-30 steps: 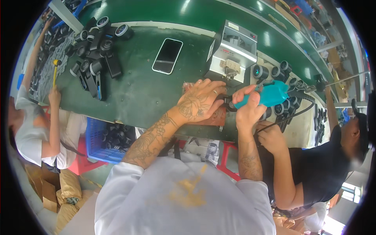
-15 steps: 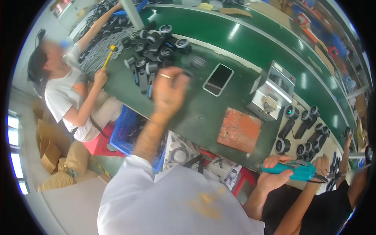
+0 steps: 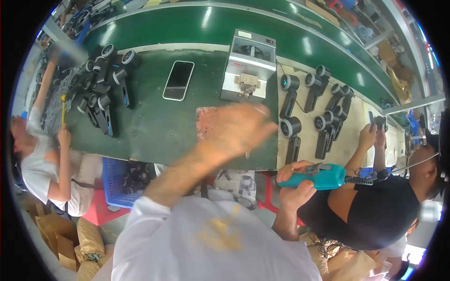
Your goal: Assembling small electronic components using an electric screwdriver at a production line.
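clasping a teal tool (image 3: 326,179), right hand (image 3: 295,195) sits low, left hand (image 3: 241,127) stretches rightward, blurred, grip unclear.

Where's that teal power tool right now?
In the head view, the teal power tool is right of centre, gripped in the person's right hand, lower in the picture than the black round-headed devices on the pale surface.
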`<action>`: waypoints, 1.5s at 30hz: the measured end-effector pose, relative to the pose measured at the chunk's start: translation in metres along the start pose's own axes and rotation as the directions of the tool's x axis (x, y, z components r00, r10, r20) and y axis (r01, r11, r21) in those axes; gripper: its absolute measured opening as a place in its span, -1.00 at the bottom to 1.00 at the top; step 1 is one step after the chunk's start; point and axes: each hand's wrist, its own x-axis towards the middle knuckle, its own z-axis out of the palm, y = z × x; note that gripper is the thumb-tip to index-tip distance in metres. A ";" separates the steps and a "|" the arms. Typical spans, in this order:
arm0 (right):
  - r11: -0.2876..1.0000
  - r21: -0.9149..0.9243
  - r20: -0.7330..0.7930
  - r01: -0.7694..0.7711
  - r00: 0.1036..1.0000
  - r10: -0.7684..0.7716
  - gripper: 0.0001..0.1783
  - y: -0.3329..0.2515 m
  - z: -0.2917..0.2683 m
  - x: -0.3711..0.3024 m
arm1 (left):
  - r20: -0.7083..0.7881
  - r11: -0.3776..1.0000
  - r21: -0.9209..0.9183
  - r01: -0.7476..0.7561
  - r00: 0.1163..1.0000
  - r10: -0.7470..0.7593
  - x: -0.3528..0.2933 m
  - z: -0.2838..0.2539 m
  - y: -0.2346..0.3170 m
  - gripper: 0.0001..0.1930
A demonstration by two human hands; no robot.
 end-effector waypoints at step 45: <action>0.984 0.174 0.179 0.031 0.982 -0.063 -0.12 0.049 0.104 0.081 | -0.015 0.992 -0.071 -0.109 0.994 0.108 -0.062 -0.001 -0.061 -0.60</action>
